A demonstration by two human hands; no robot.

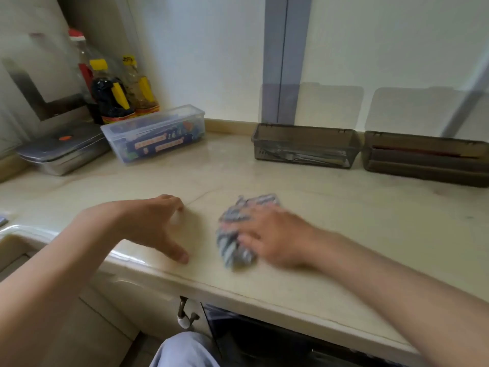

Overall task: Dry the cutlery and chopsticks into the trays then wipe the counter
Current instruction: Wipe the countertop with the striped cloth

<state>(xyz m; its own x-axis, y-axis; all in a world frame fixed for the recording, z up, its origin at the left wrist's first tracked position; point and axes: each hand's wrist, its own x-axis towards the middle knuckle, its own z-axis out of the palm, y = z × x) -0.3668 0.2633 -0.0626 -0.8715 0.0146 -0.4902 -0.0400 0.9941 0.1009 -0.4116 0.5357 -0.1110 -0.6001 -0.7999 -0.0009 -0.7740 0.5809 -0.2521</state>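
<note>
Drying looks finished; wiping appears to be happening; the right hand (275, 231) is pressing flat on the bunched cloth (230, 247) on the counter (370, 221); left of the cloth, the released left hand (156, 223) is resting; behind the cloth, the cutlery tray (304, 133) and chopstick tray (423, 172) are sitting loaded.

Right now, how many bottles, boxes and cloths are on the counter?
Capped bottles: 3
Dark see-through plastic trays: 2
Clear lidded plastic box: 1
Lidded metal container: 1
Striped blue-and-white cloth: 1
Total: 8
</note>
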